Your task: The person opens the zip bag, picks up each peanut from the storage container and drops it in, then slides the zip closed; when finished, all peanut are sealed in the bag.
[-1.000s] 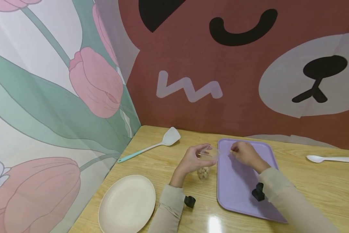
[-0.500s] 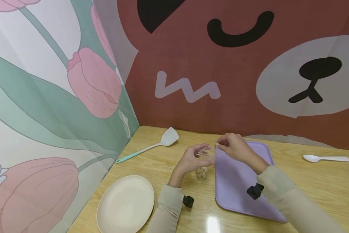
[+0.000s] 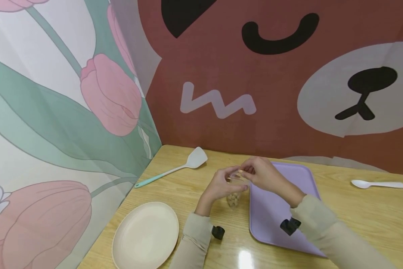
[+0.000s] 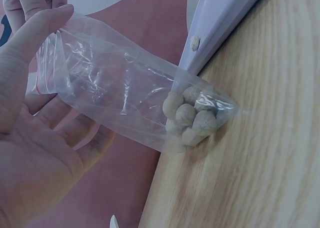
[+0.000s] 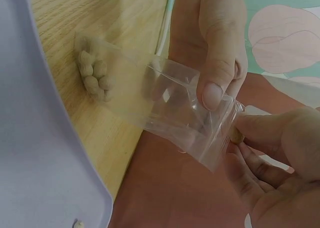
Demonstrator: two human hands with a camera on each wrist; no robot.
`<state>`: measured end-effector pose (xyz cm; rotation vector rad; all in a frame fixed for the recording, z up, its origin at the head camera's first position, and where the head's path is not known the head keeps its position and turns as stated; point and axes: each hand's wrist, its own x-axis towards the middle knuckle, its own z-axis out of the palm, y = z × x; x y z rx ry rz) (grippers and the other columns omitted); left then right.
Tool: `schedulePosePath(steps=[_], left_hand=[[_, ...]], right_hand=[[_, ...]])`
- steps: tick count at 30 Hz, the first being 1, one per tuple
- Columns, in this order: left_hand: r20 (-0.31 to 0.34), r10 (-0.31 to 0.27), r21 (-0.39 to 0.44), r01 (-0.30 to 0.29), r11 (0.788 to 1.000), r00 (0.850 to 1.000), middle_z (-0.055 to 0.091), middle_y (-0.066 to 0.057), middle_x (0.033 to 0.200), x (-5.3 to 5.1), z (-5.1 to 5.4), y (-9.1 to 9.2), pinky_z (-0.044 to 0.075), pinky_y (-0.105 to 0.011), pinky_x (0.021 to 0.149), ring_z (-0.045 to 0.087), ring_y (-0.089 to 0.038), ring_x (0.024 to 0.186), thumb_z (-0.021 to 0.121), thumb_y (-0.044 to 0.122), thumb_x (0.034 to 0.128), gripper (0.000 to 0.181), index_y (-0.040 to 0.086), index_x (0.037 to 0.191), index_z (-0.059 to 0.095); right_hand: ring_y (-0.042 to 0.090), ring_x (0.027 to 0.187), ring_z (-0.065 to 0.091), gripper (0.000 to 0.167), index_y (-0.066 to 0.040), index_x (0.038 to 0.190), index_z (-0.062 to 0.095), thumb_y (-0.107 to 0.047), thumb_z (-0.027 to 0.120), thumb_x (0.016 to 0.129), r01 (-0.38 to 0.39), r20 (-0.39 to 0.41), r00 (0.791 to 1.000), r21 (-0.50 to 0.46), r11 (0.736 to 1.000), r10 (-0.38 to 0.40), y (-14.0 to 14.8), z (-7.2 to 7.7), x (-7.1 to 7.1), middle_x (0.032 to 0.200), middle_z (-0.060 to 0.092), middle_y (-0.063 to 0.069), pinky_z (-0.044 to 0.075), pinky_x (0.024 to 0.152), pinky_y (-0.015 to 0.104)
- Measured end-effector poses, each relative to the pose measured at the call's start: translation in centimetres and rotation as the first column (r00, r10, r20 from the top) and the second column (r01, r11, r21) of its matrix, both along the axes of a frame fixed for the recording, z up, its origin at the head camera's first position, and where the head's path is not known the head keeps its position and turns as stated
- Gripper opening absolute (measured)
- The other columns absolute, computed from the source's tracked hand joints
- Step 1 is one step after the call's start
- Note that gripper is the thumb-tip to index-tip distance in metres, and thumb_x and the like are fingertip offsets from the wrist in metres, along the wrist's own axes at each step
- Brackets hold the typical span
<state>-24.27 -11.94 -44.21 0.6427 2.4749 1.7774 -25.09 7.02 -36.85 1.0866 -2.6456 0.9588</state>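
My left hand holds a clear zip bag by its mouth, between thumb and fingers. Several round beige nuts lie in the bag's bottom corner, which hangs down at the table beside the tray. At the bag's mouth, my right hand pinches a single beige nut between thumb and fingertips. The purple tray lies below the right hand and forearm. One small pale nut sits on it near the edge, hidden by my right hand in the head view.
A cream plate stands at the table's left front. Behind it lies a white spatula with a mint handle. To the tray's right is a white spoon. Printed cloth walls border the table at the back and left.
My right hand has moved left from above the tray to the bag's mouth, carrying the nut. The left hand and bag have stayed nearly in place.
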Motion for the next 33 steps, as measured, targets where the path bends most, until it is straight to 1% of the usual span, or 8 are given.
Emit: schedulePosePath(steps=[2,8,12,18,24,29,31,33], left_hand=[[0.003,0.006,0.002,-0.006,1.000,1.000,0.057,-0.002,0.139,0.0,0.0,0.0,0.054,-0.035,0.087,0.065,-0.013,0.105,0.085,0.028,0.0803,0.072,0.011,0.143,0.054],[-0.005,0.012,0.001,-0.011,1.000,1.000,0.058,-0.003,0.138,-0.1,-0.1,0.1,0.051,-0.049,0.092,0.063,-0.009,0.105,0.085,0.028,0.0797,0.073,0.009,0.143,0.054],[-0.012,0.004,0.010,-0.004,1.000,1.000,0.060,-0.001,0.135,-0.1,-0.2,0.2,0.051,-0.049,0.092,0.064,-0.009,0.105,0.085,0.025,0.0797,0.070,0.010,0.141,0.056],[-0.006,0.003,0.009,-0.003,1.000,1.000,0.059,0.000,0.136,0.0,-0.1,0.2,0.050,-0.050,0.094,0.062,-0.009,0.107,0.085,0.027,0.0796,0.069,0.012,0.141,0.057],[-0.001,0.002,0.005,-0.002,1.000,1.000,0.061,-0.001,0.133,0.0,-0.1,0.3,0.052,-0.048,0.092,0.065,-0.015,0.105,0.085,0.027,0.0798,0.069,0.011,0.140,0.057],[0.009,-0.006,0.011,0.006,1.000,1.000,0.062,0.003,0.131,0.0,-0.1,0.4,0.049,-0.052,0.094,0.066,-0.017,0.107,0.085,0.025,0.0803,0.071,0.006,0.141,0.055],[0.010,-0.008,0.010,0.008,1.000,1.000,0.063,0.004,0.129,-0.1,-0.1,0.4,0.049,-0.052,0.094,0.066,-0.017,0.107,0.085,0.025,0.0805,0.070,0.006,0.141,0.055],[0.005,-0.009,0.005,0.009,1.000,1.000,0.065,0.003,0.128,-0.1,-0.1,0.4,0.049,-0.049,0.094,0.066,-0.019,0.108,0.084,0.024,0.0809,0.068,0.006,0.140,0.056]], right_hand=[[0.012,0.073,0.062,0.009,0.000,0.095,0.075,0.002,0.074,0.086,0.003,0.006,1.000,0.003,1.000,-0.003,0.0,0.0,0.1,0.084,0.067,0.001,0.054,0.064,0.031],[0.012,0.073,0.063,0.010,0.000,0.097,0.075,0.000,0.073,0.087,0.005,0.029,1.000,0.009,1.000,-0.005,-0.1,0.0,0.3,0.084,0.067,0.000,0.054,0.065,0.032],[0.013,0.073,0.063,0.011,0.000,0.097,0.076,-0.002,0.075,0.087,0.006,0.032,0.999,0.013,1.000,-0.006,-0.1,-0.1,0.4,0.084,0.067,0.000,0.054,0.064,0.032],[0.013,0.072,0.062,0.008,-0.001,0.094,0.076,-0.004,0.075,0.086,0.018,0.042,0.999,0.012,1.000,-0.018,0.0,-0.2,0.3,0.083,0.066,0.000,0.053,0.063,0.033],[0.013,0.072,0.062,0.008,-0.002,0.093,0.076,-0.006,0.076,0.087,0.025,0.045,0.999,0.019,1.000,-0.026,0.2,-0.3,0.3,0.083,0.067,0.000,0.053,0.063,0.033],[0.017,0.073,0.065,0.011,0.001,0.094,0.075,-0.004,0.077,0.085,0.048,0.003,0.999,0.024,0.999,-0.048,0.9,0.2,-0.2,0.085,0.069,0.005,0.055,0.064,0.036],[0.020,0.074,0.066,0.012,0.002,0.093,0.074,-0.003,0.078,0.083,0.082,-0.030,0.996,0.035,0.996,-0.081,1.4,0.4,-0.6,0.085,0.069,0.008,0.056,0.065,0.037],[0.023,0.075,0.066,0.013,0.003,0.093,0.074,-0.001,0.079,0.081,0.121,-0.051,0.992,0.053,0.991,-0.118,2.2,0.5,-1.2,0.085,0.068,0.010,0.057,0.066,0.039]])
